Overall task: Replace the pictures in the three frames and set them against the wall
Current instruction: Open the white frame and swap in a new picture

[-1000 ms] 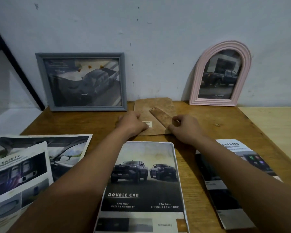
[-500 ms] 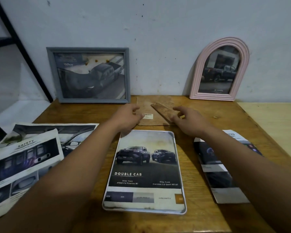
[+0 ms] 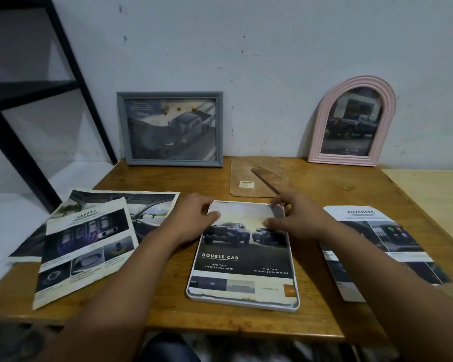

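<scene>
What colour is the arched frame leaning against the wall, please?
Pale pink, seen in the head view: arched frame.

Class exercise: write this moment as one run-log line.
phase: third frame | left hand, right hand: on top corners of white frame | backing board: off, behind | grey frame, pink frame: against wall

We see two frames (image 3: 170, 129) (image 3: 351, 124) leaning on the wall (image 3: 272, 48) behind, a third frame (image 3: 243, 257) flat between loose prints (image 3: 87, 246) (image 3: 377, 246).
</scene>
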